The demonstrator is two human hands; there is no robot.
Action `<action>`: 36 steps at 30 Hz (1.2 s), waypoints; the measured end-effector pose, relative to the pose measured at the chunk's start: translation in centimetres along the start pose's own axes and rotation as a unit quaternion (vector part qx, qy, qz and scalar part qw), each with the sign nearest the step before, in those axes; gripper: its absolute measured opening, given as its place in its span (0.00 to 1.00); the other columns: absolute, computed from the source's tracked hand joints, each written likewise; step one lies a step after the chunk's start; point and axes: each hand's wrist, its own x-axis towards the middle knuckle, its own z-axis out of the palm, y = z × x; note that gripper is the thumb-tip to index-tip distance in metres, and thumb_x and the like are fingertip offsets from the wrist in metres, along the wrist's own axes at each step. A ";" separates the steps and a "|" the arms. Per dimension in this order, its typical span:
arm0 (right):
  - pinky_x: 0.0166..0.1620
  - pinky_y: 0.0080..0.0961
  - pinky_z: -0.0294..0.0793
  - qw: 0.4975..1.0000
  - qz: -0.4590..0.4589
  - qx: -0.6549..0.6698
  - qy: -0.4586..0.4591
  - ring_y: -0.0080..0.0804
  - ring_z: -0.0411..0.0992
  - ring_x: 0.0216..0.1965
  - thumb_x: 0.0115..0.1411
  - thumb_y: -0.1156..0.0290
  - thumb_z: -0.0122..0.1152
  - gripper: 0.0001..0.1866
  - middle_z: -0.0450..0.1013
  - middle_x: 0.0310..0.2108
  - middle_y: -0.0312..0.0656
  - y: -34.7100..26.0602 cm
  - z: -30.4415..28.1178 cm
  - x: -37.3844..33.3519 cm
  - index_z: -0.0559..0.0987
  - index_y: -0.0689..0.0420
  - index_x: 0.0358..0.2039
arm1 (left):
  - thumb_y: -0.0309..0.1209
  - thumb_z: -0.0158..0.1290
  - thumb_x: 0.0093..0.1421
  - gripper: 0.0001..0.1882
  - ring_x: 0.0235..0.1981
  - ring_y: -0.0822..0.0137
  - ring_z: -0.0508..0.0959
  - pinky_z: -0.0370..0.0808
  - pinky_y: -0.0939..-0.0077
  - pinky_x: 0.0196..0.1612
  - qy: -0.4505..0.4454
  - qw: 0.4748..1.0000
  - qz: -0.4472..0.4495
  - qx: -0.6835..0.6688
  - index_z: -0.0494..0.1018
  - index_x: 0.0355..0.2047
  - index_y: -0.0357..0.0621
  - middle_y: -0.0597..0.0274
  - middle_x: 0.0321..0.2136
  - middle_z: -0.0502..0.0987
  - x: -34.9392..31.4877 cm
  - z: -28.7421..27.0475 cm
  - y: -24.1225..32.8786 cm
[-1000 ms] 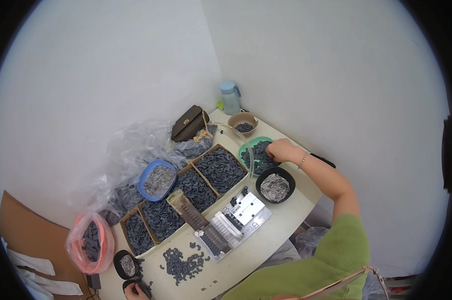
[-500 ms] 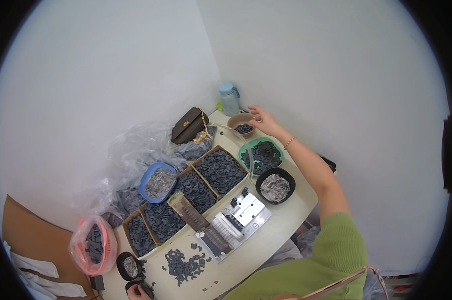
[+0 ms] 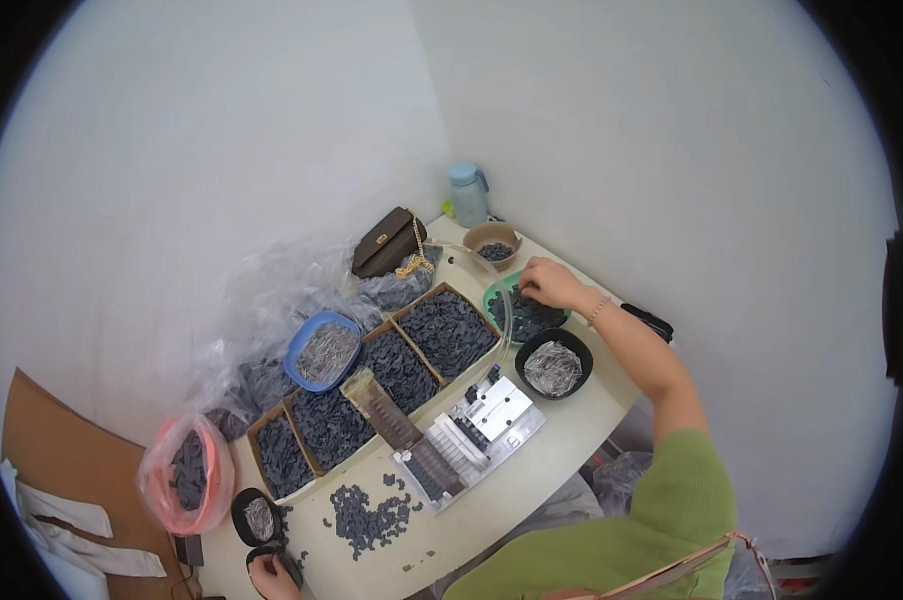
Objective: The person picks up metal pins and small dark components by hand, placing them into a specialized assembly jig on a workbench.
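Note:
My right hand (image 3: 551,285) is over a green bowl (image 3: 489,303) of small dark grey pieces. Its fingers point down and are closed together; what they hold, if anything, is hidden. At the bottom left, my left hand (image 3: 273,578) reaches to a small black bowl (image 3: 293,565), its fingers curled together at the tips. Whatever lies between them is too small to make out. A second black bowl (image 3: 242,524) beside it holds thin metal pins. Between the hands stands a white and metal fixture (image 3: 496,412) with a clear ribbed chute (image 3: 391,420).
A divided cardboard box (image 3: 316,470) of dark pieces fills the table's middle, with a blue bowl (image 3: 289,365) of pins on it. Loose dark pieces (image 3: 361,520) lie in front. Around stand a black bowl (image 3: 584,347), brown bowl (image 3: 511,240), bottle (image 3: 468,200), handbag (image 3: 386,248) and pink basket (image 3: 216,500).
My right hand has moved from beside the brown bowl down to the green bowl, and its fingers have drawn together. My left hand stays at the small black bowl. The view has shifted slightly.

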 end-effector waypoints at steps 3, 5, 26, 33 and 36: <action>0.40 0.34 0.73 0.987 0.048 0.152 0.034 0.40 0.74 0.33 0.53 0.75 0.58 0.12 0.76 0.30 0.47 -1.5 -1.2 0.3 0.79 0.56 0.40 | 0.20 0.57 0.51 0.06 0.23 0.60 0.70 0.67 0.67 0.27 -0.003 1.000 -0.003 -0.023 0.69 0.24 0.36 0.54 0.23 0.69 -0.6 -1.1 0.5; 0.35 0.28 0.72 0.977 0.021 0.203 0.066 0.34 0.73 0.28 0.56 0.76 0.56 0.13 0.77 0.30 0.45 -4.5 -3.3 -0.8 0.78 0.59 0.43 | 0.19 0.56 0.50 0.04 0.29 0.55 0.71 0.68 0.64 0.34 -0.039 0.998 -0.044 -0.005 0.71 0.26 0.36 0.52 0.27 0.70 -0.6 -2.0 3.1; 0.34 0.25 0.72 0.927 -0.372 0.052 0.015 0.34 0.69 0.33 0.46 0.73 0.55 0.06 0.68 0.28 0.39 -26.3 7.6 -6.3 0.74 0.59 0.28 | 0.17 0.52 0.53 0.07 0.28 0.62 0.74 0.71 0.69 0.34 0.000 0.998 -0.010 -0.069 0.72 0.33 0.37 0.57 0.27 0.74 -1.7 -5.3 4.1; 0.41 0.30 0.71 0.929 -0.366 0.062 -0.012 0.37 0.70 0.39 0.48 0.74 0.55 0.18 0.71 0.36 0.41 -25.7 5.9 -7.7 0.77 0.60 0.42 | 0.18 0.57 0.52 0.09 0.29 0.71 0.76 0.73 0.78 0.34 -0.159 0.924 0.105 -0.333 0.75 0.34 0.39 0.61 0.27 0.76 -3.9 0.0 17.8; 0.42 0.35 0.69 0.939 -0.326 0.113 -0.011 0.39 0.69 0.41 0.47 0.75 0.57 0.20 0.71 0.37 0.41 -24.0 4.6 -7.7 0.77 0.60 0.43 | 0.17 0.58 0.49 0.10 0.31 0.64 0.76 0.73 0.74 0.34 -0.215 0.887 0.202 -0.356 0.75 0.33 0.40 0.59 0.27 0.76 -5.4 3.3 23.0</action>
